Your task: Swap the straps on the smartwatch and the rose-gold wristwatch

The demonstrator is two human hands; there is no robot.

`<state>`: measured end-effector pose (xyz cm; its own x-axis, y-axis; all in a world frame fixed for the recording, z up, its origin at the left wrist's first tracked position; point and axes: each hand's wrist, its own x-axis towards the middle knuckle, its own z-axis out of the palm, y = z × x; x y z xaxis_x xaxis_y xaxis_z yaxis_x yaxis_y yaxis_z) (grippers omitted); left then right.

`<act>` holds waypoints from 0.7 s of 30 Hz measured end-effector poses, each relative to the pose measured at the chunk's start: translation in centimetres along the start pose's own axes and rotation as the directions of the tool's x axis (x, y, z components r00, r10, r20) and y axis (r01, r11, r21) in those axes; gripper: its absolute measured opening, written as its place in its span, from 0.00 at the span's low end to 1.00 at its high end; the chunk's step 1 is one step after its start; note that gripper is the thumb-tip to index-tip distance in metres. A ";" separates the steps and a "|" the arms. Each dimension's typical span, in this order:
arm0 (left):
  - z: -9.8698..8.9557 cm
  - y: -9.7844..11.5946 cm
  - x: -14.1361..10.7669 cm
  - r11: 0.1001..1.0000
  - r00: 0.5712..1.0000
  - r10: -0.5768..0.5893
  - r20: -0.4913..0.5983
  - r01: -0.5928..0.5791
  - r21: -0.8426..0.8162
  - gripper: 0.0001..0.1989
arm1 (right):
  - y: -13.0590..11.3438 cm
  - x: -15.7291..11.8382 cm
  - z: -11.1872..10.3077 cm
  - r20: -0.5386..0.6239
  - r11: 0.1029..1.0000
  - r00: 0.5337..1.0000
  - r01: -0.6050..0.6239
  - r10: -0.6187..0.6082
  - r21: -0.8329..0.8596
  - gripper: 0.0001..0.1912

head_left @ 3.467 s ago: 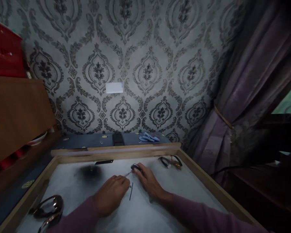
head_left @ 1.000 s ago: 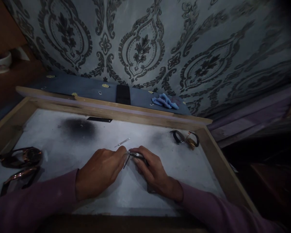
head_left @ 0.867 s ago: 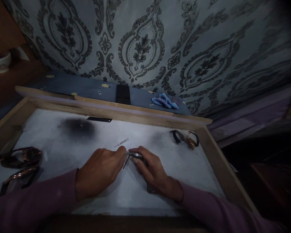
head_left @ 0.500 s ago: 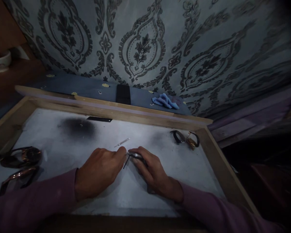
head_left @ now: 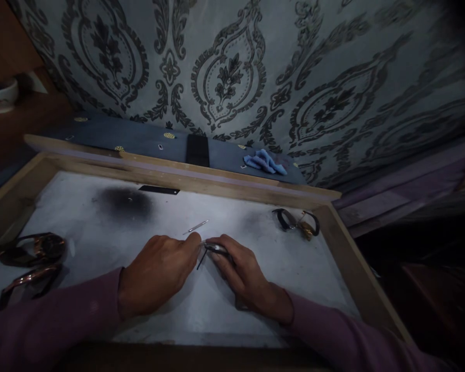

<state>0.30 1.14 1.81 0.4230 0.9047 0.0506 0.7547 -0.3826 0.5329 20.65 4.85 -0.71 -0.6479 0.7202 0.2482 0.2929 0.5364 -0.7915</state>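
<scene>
My right hand (head_left: 244, 271) is closed round a silver metal tool (head_left: 217, 248), its tip pointing left. A thin dark rod (head_left: 202, 259) slants down from that tip, between the hands. My left hand (head_left: 158, 271) is closed beside it, thumb and forefinger pinched near the tip; whatever it holds is hidden. Just beyond the hands lies a thin silver pin-like tool (head_left: 196, 227) on the white tray surface.
Two watches (head_left: 48, 247) (head_left: 29, 281) lie at the tray's left. Another watch (head_left: 296, 222) sits at the right. A black strip (head_left: 158, 190) is near the wooden back rim (head_left: 232, 181). Behind are a blue cloth (head_left: 265, 161), a black object (head_left: 197, 150) and a bowl (head_left: 0, 96).
</scene>
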 end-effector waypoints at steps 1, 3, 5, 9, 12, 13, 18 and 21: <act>0.0 0.0 0.0 1.000 1.000 0.000 -0.001 0.000 0.006 0.11 | 0.0 0.0 0.0 0.002 1.000 1.000 -0.002 0.002 0.000 0.11; 0.0 0.0 0.0 1.000 1.000 0.001 0.008 -0.001 0.027 0.11 | -0.1 0.1 -0.1 0.007 1.000 1.000 -0.001 0.001 0.000 0.11; 0.0 0.0 0.0 0.999 1.000 0.005 0.020 -0.006 0.053 0.11 | -0.1 0.1 -0.1 0.011 1.000 1.000 0.003 -0.003 0.000 0.10; -0.1 0.0 0.0 0.995 0.999 0.015 0.036 -0.018 0.098 0.11 | 0.1 0.1 0.0 -0.003 1.000 1.000 0.026 -0.026 -0.008 0.10; -0.1 0.0 0.0 0.991 0.999 0.016 0.049 -0.022 0.132 0.09 | 0.1 0.2 0.0 -0.008 0.999 0.999 0.041 -0.041 -0.013 0.10; -0.1 0.1 0.0 0.989 0.998 0.017 0.053 -0.024 0.145 0.09 | 0.1 0.2 0.0 -0.011 0.999 0.999 0.044 -0.044 -0.011 0.10; -0.4 0.3 0.0 0.980 0.996 0.025 0.080 -0.041 0.194 0.07 | 0.0 0.2 -0.1 -0.008 0.999 0.999 0.040 -0.040 -0.018 0.11; -0.5 0.4 0.0 0.974 0.995 0.039 0.090 -0.058 0.221 0.06 | 0.0 0.3 -0.1 -0.001 0.998 0.998 0.057 -0.057 -0.037 0.11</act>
<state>0.33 1.13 2.45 0.4955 0.8686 -0.0052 0.8210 -0.4664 0.3293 20.49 5.09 -0.60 -0.6626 0.6891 0.2934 0.2819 0.5923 -0.7548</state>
